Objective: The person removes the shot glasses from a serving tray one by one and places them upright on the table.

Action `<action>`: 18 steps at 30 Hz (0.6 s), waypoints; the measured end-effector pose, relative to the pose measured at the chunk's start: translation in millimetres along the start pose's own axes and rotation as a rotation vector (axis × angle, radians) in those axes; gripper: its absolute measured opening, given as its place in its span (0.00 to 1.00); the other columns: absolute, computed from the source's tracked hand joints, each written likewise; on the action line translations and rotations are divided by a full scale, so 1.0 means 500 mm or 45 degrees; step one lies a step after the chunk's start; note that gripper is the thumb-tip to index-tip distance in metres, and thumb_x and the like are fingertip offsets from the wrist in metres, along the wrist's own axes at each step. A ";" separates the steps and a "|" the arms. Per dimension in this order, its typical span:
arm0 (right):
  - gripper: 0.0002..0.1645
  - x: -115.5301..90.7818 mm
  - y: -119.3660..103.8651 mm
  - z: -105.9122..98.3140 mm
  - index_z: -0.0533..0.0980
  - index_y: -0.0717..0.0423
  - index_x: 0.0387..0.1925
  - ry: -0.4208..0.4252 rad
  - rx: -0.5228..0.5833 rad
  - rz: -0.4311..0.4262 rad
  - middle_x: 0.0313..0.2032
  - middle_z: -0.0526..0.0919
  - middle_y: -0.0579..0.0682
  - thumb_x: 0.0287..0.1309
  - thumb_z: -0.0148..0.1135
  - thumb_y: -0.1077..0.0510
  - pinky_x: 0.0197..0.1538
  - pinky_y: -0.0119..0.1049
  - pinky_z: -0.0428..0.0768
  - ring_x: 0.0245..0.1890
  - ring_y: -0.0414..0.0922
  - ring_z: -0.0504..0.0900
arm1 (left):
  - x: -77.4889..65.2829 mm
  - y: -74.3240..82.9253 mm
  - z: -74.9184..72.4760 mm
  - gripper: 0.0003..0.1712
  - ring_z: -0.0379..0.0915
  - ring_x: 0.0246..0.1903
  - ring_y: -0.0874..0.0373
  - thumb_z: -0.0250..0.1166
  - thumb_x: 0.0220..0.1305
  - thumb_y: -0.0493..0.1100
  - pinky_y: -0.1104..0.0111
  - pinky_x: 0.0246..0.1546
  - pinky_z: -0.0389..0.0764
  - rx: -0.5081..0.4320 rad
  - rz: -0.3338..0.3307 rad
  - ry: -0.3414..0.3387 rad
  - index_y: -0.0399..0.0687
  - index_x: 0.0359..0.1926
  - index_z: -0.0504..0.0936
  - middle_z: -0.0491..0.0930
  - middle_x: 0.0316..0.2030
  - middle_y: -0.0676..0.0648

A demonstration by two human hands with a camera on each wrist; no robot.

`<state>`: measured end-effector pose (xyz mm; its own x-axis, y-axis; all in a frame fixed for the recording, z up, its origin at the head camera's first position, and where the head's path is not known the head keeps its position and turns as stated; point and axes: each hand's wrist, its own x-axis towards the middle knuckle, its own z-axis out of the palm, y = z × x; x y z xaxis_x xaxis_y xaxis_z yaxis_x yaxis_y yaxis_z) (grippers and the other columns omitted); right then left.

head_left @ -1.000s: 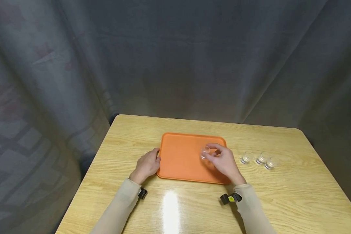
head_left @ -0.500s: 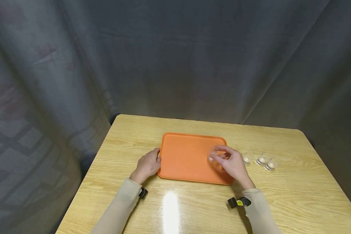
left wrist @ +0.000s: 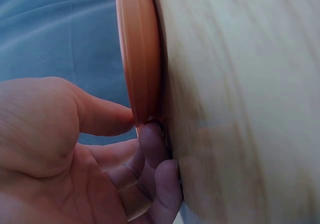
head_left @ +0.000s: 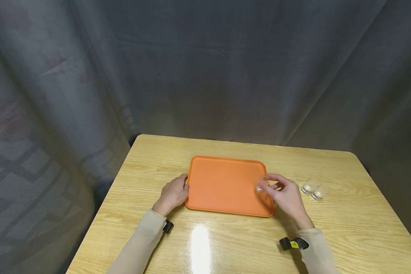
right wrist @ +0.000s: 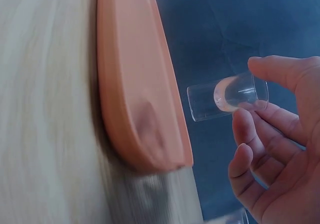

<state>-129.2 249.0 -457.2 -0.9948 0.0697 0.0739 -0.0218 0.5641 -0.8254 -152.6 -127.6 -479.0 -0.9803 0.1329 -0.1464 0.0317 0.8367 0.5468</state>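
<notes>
My right hand point(head_left: 287, 196) pinches a small clear shot glass point(head_left: 260, 186) near its rim, between thumb and fingers. In the right wrist view the shot glass point(right wrist: 202, 103) is upright above the tray surface, at its right end. The orange tray point(head_left: 222, 182) lies on the table. At its left edge, my left hand point(head_left: 172, 192) grips the rim. The left wrist view has the thumb on top of the tray rim point(left wrist: 140, 49) and fingertips curled under it.
Two clear shot glasses point(head_left: 307, 186) stand right of the tray on the wooden table point(head_left: 356, 213), with another mostly hidden behind my right hand. Grey curtains point(head_left: 205, 76) hang beyond the table's back edge.
My right hand has moved right with the shot glass, from right of the tray's middle to its right edge, now covering most of one standing glass. The left hand stays at the rim.
</notes>
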 end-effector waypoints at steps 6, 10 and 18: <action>0.27 -0.015 0.024 -0.035 0.87 0.52 0.56 0.041 -0.050 0.024 0.39 0.90 0.49 0.61 0.79 0.43 0.26 0.31 0.76 0.29 0.34 0.82 | 0.000 0.001 0.001 0.28 0.83 0.57 0.39 0.55 0.82 0.43 0.46 0.50 0.83 0.014 0.005 0.002 0.39 0.77 0.70 0.82 0.65 0.36; 0.26 -0.023 0.044 -0.058 0.87 0.52 0.56 0.073 -0.070 0.039 0.36 0.89 0.45 0.62 0.79 0.43 0.29 0.31 0.78 0.29 0.35 0.82 | -0.001 0.000 0.001 0.27 0.84 0.55 0.40 0.55 0.82 0.43 0.47 0.50 0.83 0.006 0.006 0.004 0.39 0.76 0.71 0.82 0.64 0.36; 0.28 -0.033 0.074 -0.098 0.86 0.53 0.58 0.148 -0.125 0.073 0.36 0.85 0.23 0.63 0.77 0.42 0.31 0.29 0.79 0.31 0.30 0.81 | 0.001 -0.004 0.003 0.27 0.82 0.58 0.39 0.55 0.82 0.43 0.45 0.53 0.83 -0.007 0.014 0.012 0.39 0.76 0.71 0.82 0.65 0.36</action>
<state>-108.8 309.1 -461.7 -0.9759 0.1956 0.0970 0.0503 0.6337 -0.7719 -152.9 -128.7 -481.4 -0.9816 0.1369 -0.1330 0.0411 0.8321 0.5530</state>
